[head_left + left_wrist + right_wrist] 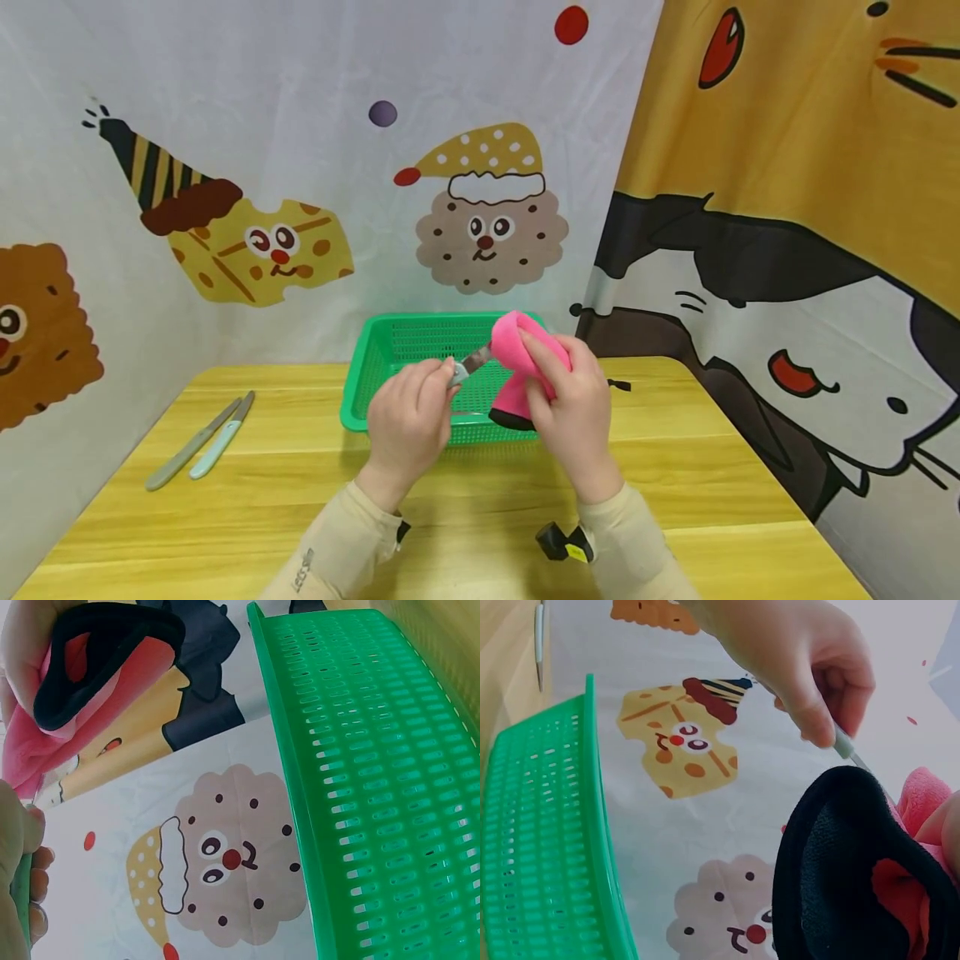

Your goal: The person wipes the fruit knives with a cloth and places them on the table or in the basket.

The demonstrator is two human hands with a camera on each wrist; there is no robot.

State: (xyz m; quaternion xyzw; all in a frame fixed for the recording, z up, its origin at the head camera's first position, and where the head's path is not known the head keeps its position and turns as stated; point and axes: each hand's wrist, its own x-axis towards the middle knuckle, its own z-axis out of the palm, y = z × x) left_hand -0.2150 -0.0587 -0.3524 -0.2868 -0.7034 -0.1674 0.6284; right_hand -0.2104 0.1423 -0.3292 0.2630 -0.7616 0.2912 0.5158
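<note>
My left hand (412, 412) grips a small knife (477, 360) by its pale green handle, with the blade slanting up to the right. In my right hand (573, 408) is a soft pink cloth piece (513, 346), pinched and folded against the blade's tip end, which it hides. The cloth has a wide black-edged opening (810, 847) that hangs downward, toward the right wrist camera. Both hands are raised over the near edge of a green plastic basket (356, 398).
Two more knives lie side by side on the left of the wooden table (300, 500), a grey-green knife (187, 450) and a pale mint knife (219, 446). Behind the basket hangs a white cartoon-printed curtain (315, 125); a yellow printed curtain (810, 150) covers the right side.
</note>
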